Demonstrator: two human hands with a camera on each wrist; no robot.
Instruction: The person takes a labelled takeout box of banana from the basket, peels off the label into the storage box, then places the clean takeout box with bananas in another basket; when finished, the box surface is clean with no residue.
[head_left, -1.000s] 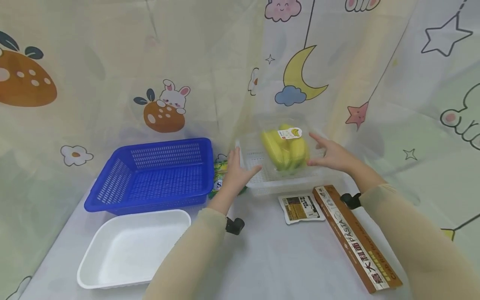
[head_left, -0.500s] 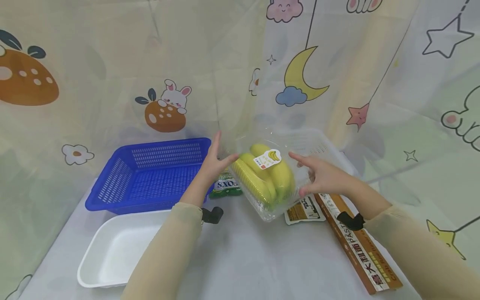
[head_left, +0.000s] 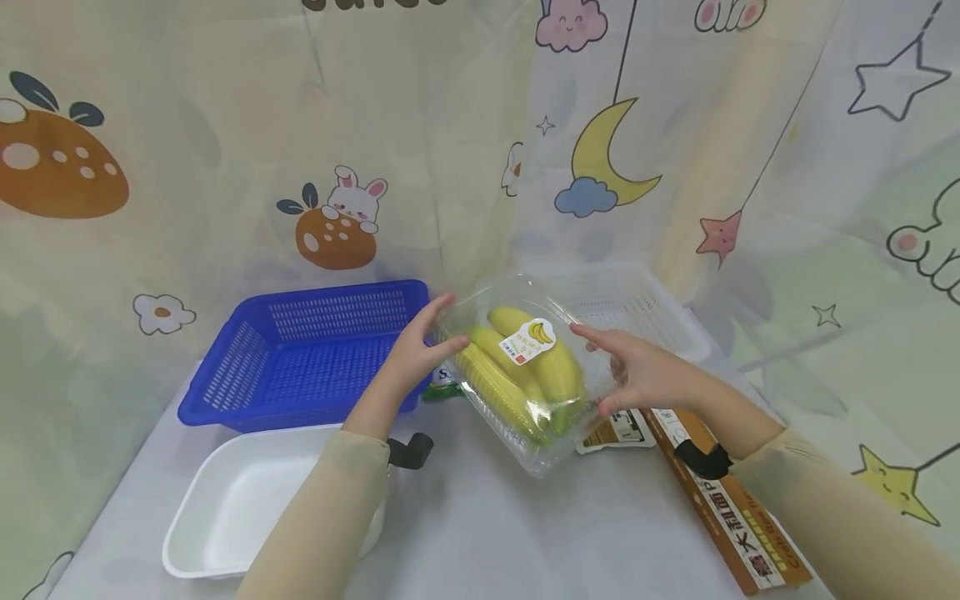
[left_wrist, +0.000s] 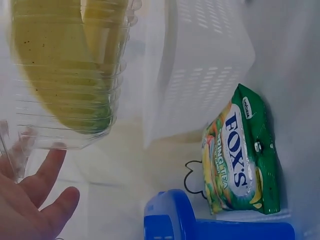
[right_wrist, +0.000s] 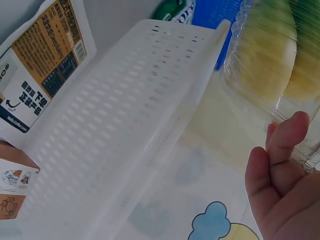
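A clear plastic box of bananas point(head_left: 536, 462) with a white label is held tilted above the table, between both hands. My left hand point(head_left: 414, 354) grips its left edge, thumb toward the front. My right hand point(head_left: 651, 371) holds the right edge, with thumb and fingers apart along the side. In the left wrist view the left fingers point(left_wrist: 50, 167) touch the clear wall at one end of the box. The right wrist view has the right hand point(right_wrist: 295, 187) at the box's edge, its grip partly hidden.
A white perforated basket point(head_left: 660, 304) stands behind the box. At left are a blue basket point(head_left: 307, 362) and a white tray point(head_left: 232, 500). A Fox's candy bag point(left_wrist: 237, 155) lies between the baskets. A pouch point(head_left: 624, 427) and a pasta box point(head_left: 742, 517) lie at right.
The banana box has come out of the white basket, toward me and to the left. Both hands have moved with it, and the box now hangs tilted over the table.
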